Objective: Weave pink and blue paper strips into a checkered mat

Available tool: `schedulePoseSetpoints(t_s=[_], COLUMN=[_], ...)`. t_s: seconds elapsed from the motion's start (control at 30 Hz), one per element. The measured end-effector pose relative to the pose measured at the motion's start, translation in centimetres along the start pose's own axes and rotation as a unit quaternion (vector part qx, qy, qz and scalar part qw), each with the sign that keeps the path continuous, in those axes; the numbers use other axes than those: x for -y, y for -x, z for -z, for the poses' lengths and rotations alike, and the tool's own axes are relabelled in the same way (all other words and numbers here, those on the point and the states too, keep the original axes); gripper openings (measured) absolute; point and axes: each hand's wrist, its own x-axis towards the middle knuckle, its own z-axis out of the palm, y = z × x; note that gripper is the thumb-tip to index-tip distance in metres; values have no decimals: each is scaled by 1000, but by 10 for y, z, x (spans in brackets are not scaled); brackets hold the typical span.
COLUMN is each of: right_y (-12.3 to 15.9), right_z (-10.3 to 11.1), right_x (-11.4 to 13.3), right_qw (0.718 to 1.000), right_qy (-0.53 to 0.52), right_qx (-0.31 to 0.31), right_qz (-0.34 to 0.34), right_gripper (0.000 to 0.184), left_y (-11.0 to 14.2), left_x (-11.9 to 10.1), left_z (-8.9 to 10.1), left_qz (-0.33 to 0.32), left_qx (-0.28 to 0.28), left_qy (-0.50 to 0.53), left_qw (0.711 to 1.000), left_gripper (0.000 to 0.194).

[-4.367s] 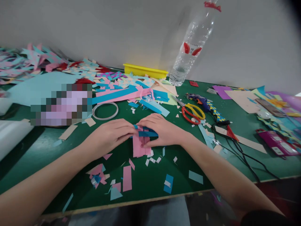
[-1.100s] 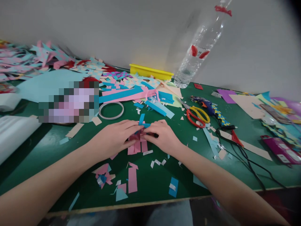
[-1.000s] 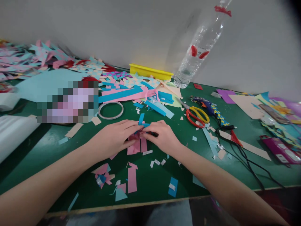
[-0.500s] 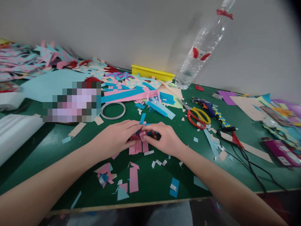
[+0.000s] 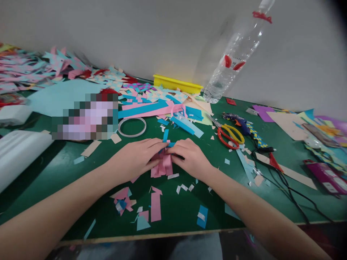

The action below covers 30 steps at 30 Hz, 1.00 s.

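Note:
Pink and blue paper strips (image 5: pixel 164 168), folded together into one piece, lie at the middle of the green table. My left hand (image 5: pixel 141 155) grips this piece from the left, fingertips on its upper edge and thumb lower down. From the right, my right hand (image 5: pixel 189 157) pinches it between thumb and fingers near the top. A blue strip end (image 5: pixel 166 135) sticks up behind the fingertips. How the strips interlace is hidden under the fingers. A pink paper strip (image 5: pixel 155 206) and a crumpled pink and blue scrap (image 5: pixel 123 200) lie closer to the table's front edge.
Red and yellow scissors (image 5: pixel 230 135) lie right of my hands, with black cables (image 5: pixel 287 191) beyond. A roll of tape (image 5: pixel 132 127) rests behind my left hand. A plastic bottle (image 5: pixel 227 68) stands by the wall. White rolls (image 5: pixel 24 151) are at left; paper scraps surround everything.
My right thumb has drawn back to the right, uncovering more of the pink strips. Both hands stay at the piece. The whole view has shifted slightly.

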Motion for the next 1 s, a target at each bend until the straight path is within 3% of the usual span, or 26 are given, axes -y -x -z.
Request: schedulePoseSetpoints(t_s=[0.2,0.47,0.63,0.83,0.93,1.0], right_y=[-3,-7,-8,-7,-6,-7], right_z=[0,1,3,2,2,3], right_x=[-3,-6,-9,-14,-14,-14], right_qw=[991,982,977,963,963,959], right_qy=[-52,-90,-122,-173,-177,-188], right_qx=[-57,-77,-73,-64,-64,-71], right_qz=[-109,-145,-158,-197,-191,-198], right_gripper=[21,18,20,28,29,27], left_y=[-2,-3,-2,-1,0,-1], left_x=[-2,1,4,2,1,1], left_z=[1,-3,-1,3,2,2], left_qz=[-7,-67,-118,-151,-158,-161], left_qx=[-33,-75,-42,27,28,13], left_qy=[-19,-44,-42,-57,-44,-39], left_qw=[999,994,991,986,986,986], left_gripper=[37,32,28,49,59,53])
